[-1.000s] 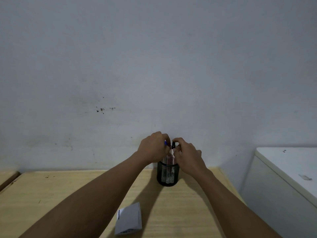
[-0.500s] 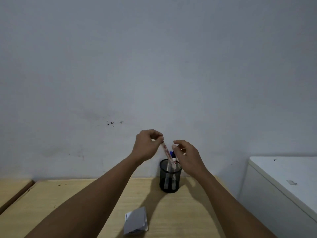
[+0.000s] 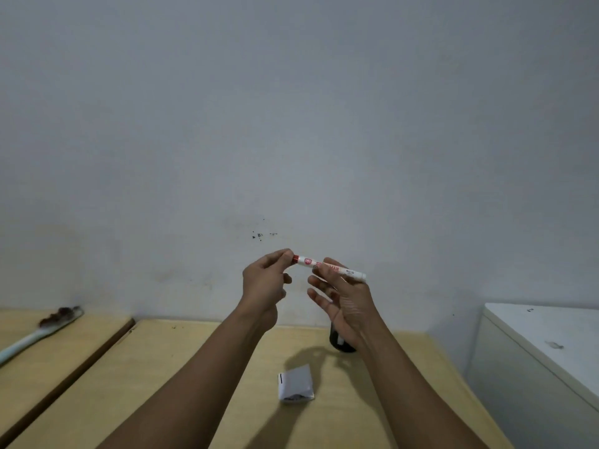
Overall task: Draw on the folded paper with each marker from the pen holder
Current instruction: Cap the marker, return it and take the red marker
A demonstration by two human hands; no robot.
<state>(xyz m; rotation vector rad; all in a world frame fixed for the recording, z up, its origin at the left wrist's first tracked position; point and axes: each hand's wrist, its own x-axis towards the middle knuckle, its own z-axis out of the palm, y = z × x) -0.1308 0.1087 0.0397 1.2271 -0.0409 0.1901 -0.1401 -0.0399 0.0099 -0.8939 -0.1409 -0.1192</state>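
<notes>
A white marker with red print and a red cap is held nearly level in the air in front of the wall. My left hand pinches its red cap end between thumb and forefinger. My right hand grips the barrel near the middle, its other fingers spread. The black mesh pen holder stands on the wooden table, mostly hidden behind my right wrist. The folded white paper lies flat on the table below my hands, with a short dark mark near its left edge.
A white cabinet stands to the right of the table. A second wooden surface at the left carries a long white tool with a dark reddish end. A grey wall rises directly behind the table.
Both hands lifted the red marker out of the pen holder and turned it from upright to nearly level. The view has shifted right, showing the left surface.
</notes>
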